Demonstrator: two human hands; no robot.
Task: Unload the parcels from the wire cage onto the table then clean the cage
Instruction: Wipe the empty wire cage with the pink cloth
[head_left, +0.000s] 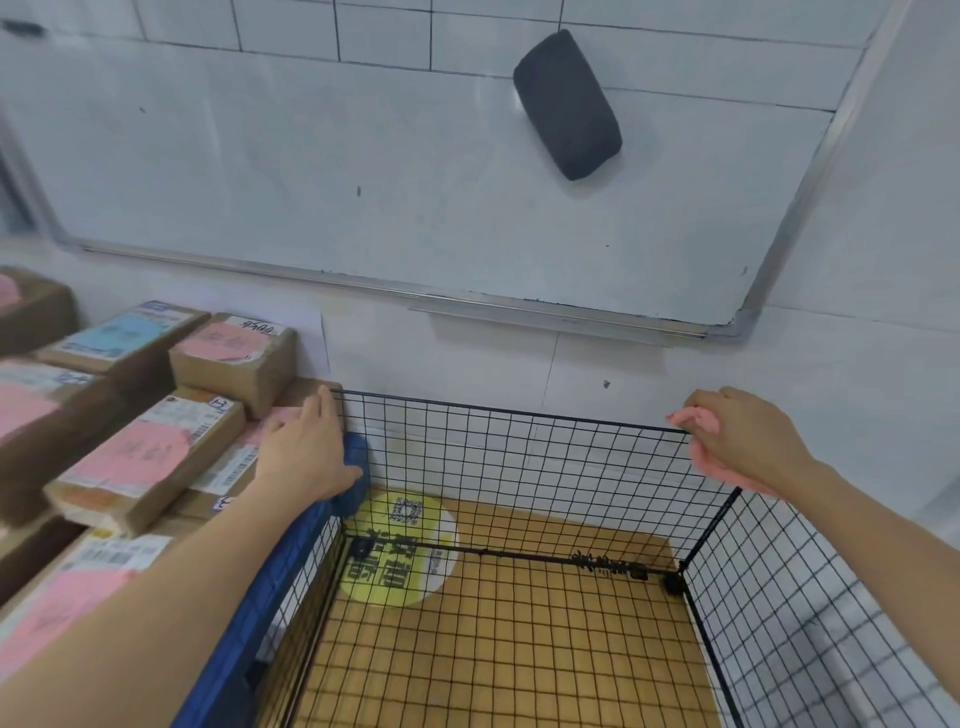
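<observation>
The wire cage (519, 457) stands on the floor against the tiled wall, just right of the worktop (270, 582), whose blue-covered edge touches the cage's left side. The cage is open at the top and holds no parcels, so the inside is free from rim to rim. The parcels (150, 457) lie stacked on the worktop at the left: brown cardboard boxes with pink and blue patches and white printed shipping labels. Some carry handwritten digits, too blurred to read.

The left hand (306, 452) rests palm down at the cage's far left corner, fingers straight and flat across the blue edge and a flat parcel. The right hand (748, 436) is at the far right corner of the top rail, fingers curled round a crumpled pink cloth (719, 470) that touches the wire.

Through the black square mesh shows a wood-patterned floor (519, 649) with a round yellow sticker (400, 551) bearing a QR code and bold dark characters. Above hangs a whiteboard (363, 156) with a dark felt eraser (566, 104) stuck on it.
</observation>
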